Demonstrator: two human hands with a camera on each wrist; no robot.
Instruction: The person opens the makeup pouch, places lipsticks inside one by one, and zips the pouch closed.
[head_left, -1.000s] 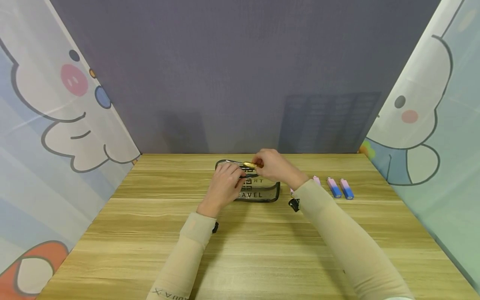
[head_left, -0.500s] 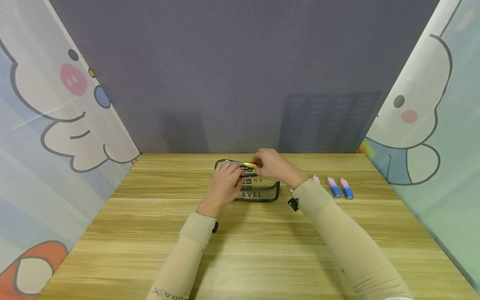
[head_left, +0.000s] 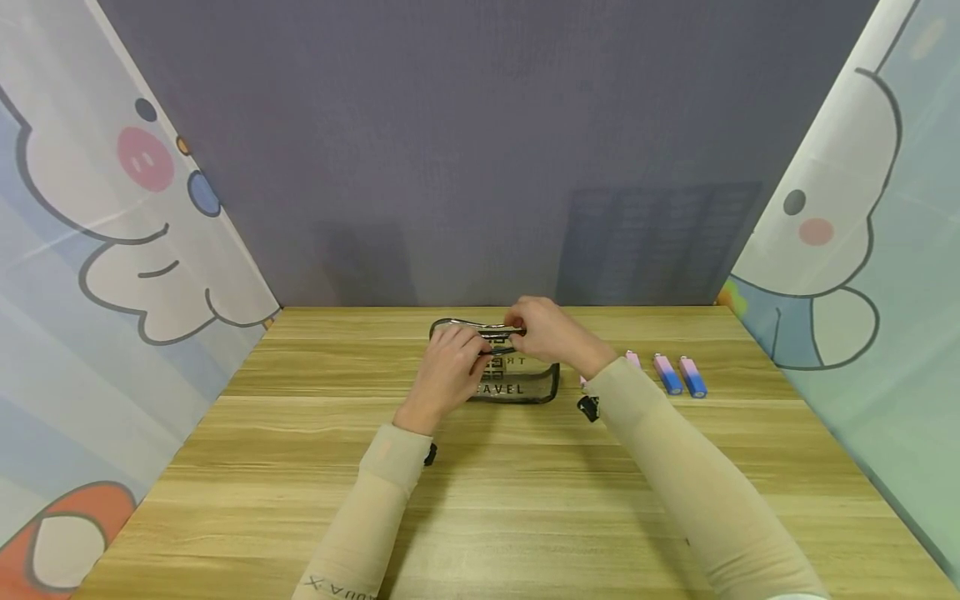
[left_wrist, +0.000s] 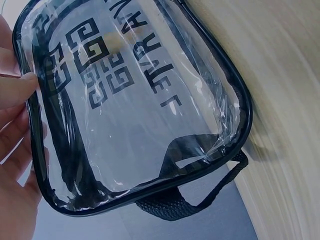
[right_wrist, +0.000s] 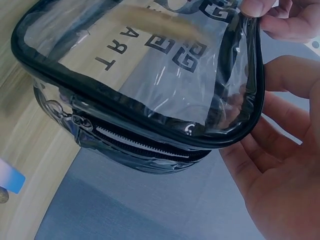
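A clear bag with black edging and TRAVEL lettering (head_left: 525, 389) stands near the table's back edge. My left hand (head_left: 447, 367) pinches its upper rim, with the thumb (left_wrist: 17, 91) on the near side and fingers behind. At the bag's upper right is my right hand (head_left: 553, 335), its thumb and fingers around the black edge in the right wrist view. Through the clear plastic, a blurred golden-brown thing (right_wrist: 157, 22) shows. An open zipper (right_wrist: 140, 142) runs along the bag's side, and a black strap loop (left_wrist: 172, 207) hangs from one end.
Several pink-and-blue batteries (head_left: 667, 375) lie on the wooden table (head_left: 480, 517) to the right, some partly covered by the right forearm. A grey panel (head_left: 450, 150) rises behind the table, with cartoon-printed curtains (head_left: 832, 333) at both sides.
The golden thing that my right fingers held above the bag has left them and no longer shows there in the head view. Both hands have hardly moved.
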